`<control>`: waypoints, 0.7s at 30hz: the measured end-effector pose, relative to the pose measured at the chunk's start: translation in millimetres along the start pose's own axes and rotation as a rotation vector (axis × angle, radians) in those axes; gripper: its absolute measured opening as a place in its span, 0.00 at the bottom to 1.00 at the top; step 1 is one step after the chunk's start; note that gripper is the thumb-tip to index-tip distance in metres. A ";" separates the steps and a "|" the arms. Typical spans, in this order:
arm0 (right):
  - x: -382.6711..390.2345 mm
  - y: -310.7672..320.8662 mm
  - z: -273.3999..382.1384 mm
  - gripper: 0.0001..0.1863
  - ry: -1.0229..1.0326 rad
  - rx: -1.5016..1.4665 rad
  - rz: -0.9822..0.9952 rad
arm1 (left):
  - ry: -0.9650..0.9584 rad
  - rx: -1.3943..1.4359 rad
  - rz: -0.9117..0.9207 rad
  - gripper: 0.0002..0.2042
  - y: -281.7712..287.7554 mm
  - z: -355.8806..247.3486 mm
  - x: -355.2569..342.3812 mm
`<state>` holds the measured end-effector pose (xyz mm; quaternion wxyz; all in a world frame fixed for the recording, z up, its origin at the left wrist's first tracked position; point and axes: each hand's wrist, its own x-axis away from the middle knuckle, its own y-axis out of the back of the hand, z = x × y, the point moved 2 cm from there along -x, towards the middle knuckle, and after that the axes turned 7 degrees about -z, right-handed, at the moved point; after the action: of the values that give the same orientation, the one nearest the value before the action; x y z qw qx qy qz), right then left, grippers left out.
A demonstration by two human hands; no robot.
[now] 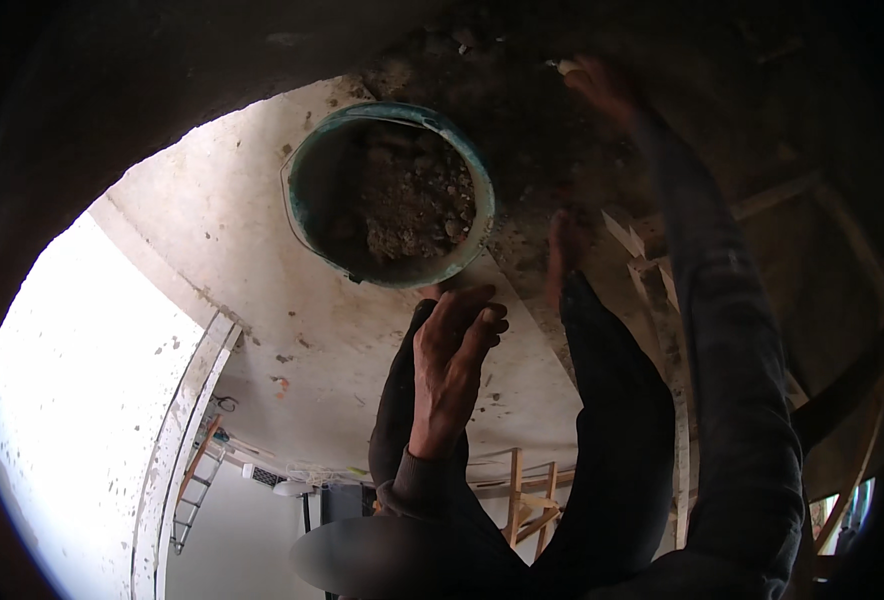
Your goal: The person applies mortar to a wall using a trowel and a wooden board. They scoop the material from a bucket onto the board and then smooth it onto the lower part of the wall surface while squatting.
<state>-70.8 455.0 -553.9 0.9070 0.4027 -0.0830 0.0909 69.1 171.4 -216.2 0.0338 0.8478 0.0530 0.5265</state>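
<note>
A teal round bucket [485,190] with a thin wire handle stands on the floor, partly filled with brown earth and small stones [412,195]. Just below its near rim is my left hand [452,335], fingers loosely bent and thumb apart, with nothing visible in it. My right arm stretches far forward into the shadow beyond the bucket's right side. There my right hand [602,88] has its fingers closed, and a small pale thing [567,67] shows at the fingertips. What it is, I cannot make out in the dark.
Dark loose rubble [462,45] lies beyond the bucket. My legs and bare foot [558,250] are close by on the pale, spotted floor [342,360]. Wooden pieces [627,235] stand at the right. A ladder [194,500] and a wooden frame [532,500] appear toward the lower edge.
</note>
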 end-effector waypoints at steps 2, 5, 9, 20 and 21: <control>-14.4 8.3 11.2 0.28 -0.163 -0.078 0.169 | -0.015 0.016 -0.010 0.18 -2.3 -0.2 -3.0; -14.6 4.2 0.0 0.28 -0.120 0.051 0.120 | -0.026 0.003 0.013 0.18 -7.8 -4.9 -2.4; 8.4 -6.7 -4.5 0.24 0.086 0.136 -0.221 | -0.024 -0.045 0.046 0.19 -8.5 -3.5 -3.6; 51.8 35.4 67.3 0.23 -0.161 0.043 -0.028 | -0.038 -0.067 0.070 0.16 -2.7 5.1 -0.2; 56.7 43.9 78.7 0.23 -0.188 0.061 -0.013 | -0.043 -0.066 0.081 0.15 -1.8 6.6 -1.5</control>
<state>-32.1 430.9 -457.7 0.8831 0.4374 -0.1624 0.0494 74.3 173.0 -220.6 0.0414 0.8587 0.0006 0.5107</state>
